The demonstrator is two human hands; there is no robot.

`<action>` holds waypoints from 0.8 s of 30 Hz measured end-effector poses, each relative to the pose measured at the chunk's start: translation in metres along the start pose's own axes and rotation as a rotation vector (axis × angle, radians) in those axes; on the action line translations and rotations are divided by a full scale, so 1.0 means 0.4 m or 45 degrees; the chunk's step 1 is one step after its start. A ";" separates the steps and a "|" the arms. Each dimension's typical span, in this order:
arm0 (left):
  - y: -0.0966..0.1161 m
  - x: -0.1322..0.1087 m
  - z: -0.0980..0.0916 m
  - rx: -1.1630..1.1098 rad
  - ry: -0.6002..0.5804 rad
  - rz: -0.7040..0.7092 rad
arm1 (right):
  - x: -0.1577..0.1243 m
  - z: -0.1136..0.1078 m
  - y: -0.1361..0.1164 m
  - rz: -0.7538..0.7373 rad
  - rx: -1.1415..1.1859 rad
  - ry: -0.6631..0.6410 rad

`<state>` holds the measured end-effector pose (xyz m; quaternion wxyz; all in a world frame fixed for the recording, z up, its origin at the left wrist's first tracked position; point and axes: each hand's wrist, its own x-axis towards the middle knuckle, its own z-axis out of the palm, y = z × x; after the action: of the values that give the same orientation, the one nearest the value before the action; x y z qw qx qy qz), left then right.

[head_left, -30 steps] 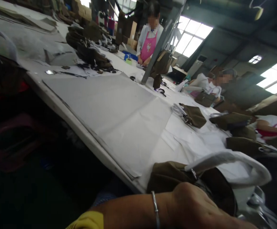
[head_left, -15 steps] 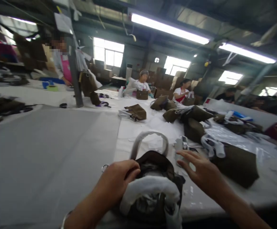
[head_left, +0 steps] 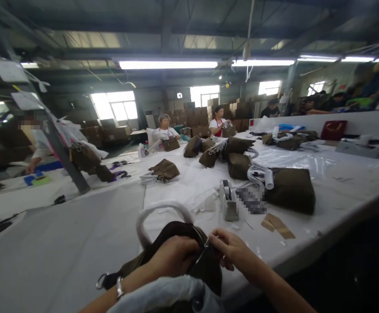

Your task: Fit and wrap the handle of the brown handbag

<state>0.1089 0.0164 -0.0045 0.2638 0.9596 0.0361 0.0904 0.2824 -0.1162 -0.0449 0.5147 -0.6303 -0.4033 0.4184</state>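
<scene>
A dark olive handbag [head_left: 213,271] stands at the table's near edge, its mouth facing up. Its far handle [head_left: 140,221] arches behind the opening, wrapped in white padding. The near wrapped handle [head_left: 173,295] crosses low in front of my left forearm. My left hand [head_left: 176,254] has its fingers curled over the mouth's edge, the fingertips hidden inside. At the right end of the opening, my right hand [head_left: 230,248] pinches the shiny metal zipper [head_left: 205,244] between thumb and forefinger. A metal ring [head_left: 101,281] sticks out at the bag's left end.
A tape dispenser [head_left: 229,202] stands beyond the bag, near brown paper pieces [head_left: 278,226]. Another olive bag [head_left: 290,191] lies to the right, with several more behind. A slanted post [head_left: 66,156] rises at left. Co-workers [head_left: 166,130] sit across the table.
My right hand has come in from the side and closed at the bag's end. My left hand has moved deeper over the opening. The bag has turned, and the view has shifted right.
</scene>
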 end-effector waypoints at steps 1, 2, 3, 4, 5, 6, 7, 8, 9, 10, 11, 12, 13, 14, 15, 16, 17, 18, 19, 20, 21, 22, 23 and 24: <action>0.019 0.006 -0.016 -0.005 0.088 -0.053 | -0.002 0.011 0.003 -0.007 0.071 0.007; 0.037 0.014 -0.030 -0.012 0.161 -0.094 | -0.003 0.023 0.004 -0.026 0.138 0.026; 0.053 0.025 -0.040 -0.011 0.198 -0.126 | -0.005 0.034 0.005 -0.051 0.199 0.060; 0.064 0.036 -0.045 0.003 0.190 -0.154 | -0.005 0.046 0.006 -0.080 0.249 0.108; 0.072 0.048 -0.046 0.032 0.137 -0.180 | -0.004 0.056 0.009 -0.109 0.289 0.160; 0.076 0.058 -0.044 0.065 0.069 -0.208 | -0.003 0.064 0.012 -0.135 0.326 0.213; 0.077 0.067 -0.040 0.077 0.028 -0.237 | 0.000 0.070 0.018 -0.158 0.360 0.258; 0.075 0.075 -0.036 0.056 0.021 -0.258 | 0.003 0.075 0.025 -0.175 0.388 0.293; 0.071 0.080 -0.031 0.004 0.047 -0.267 | 0.007 0.076 0.033 -0.185 0.409 0.317; 0.067 0.084 -0.026 -0.058 0.092 -0.268 | 0.011 0.075 0.042 -0.188 0.423 0.329; 0.063 0.086 -0.021 -0.109 0.138 -0.268 | 0.016 0.073 0.050 -0.188 0.431 0.335; 0.058 0.086 -0.015 -0.137 0.176 -0.272 | 0.020 0.068 0.058 -0.186 0.429 0.334; 0.054 0.086 -0.010 -0.147 0.212 -0.281 | 0.023 0.062 0.064 -0.185 0.413 0.318; 0.049 0.085 -0.004 -0.150 0.245 -0.292 | 0.025 0.055 0.067 -0.188 0.391 0.294; 0.045 0.083 0.002 -0.160 0.277 -0.299 | 0.025 0.048 0.069 -0.199 0.361 0.266; 0.040 0.081 0.008 -0.187 0.302 -0.301 | 0.023 0.042 0.069 -0.219 0.323 0.237; 0.036 0.079 0.012 -0.228 0.318 -0.297 | 0.020 0.037 0.066 -0.245 0.277 0.215; 0.032 0.077 0.016 -0.268 0.326 -0.294 | 0.016 0.034 0.062 -0.278 0.225 0.201; 0.028 0.076 0.017 -0.298 0.326 -0.290 | 0.012 0.032 0.057 -0.314 0.172 0.205; 0.026 0.074 0.017 -0.314 0.325 -0.284 | 0.008 0.033 0.052 -0.350 0.124 0.228; 0.024 0.073 0.015 -0.317 0.319 -0.273 | 0.005 0.035 0.048 -0.380 0.084 0.257; 0.024 0.072 0.012 -0.308 0.316 -0.255 | 0.003 0.039 0.044 -0.405 0.054 0.295; 0.024 0.072 0.008 -0.286 0.306 -0.229 | 0.003 0.044 0.041 -0.425 0.039 0.337; 0.025 0.072 0.004 -0.257 0.299 -0.200 | 0.003 0.049 0.040 -0.439 0.035 0.374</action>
<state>0.1376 0.0103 0.0036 0.3591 0.9053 0.1326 0.1843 0.2654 -0.1112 -0.0630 0.6403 -0.5992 -0.4200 0.2335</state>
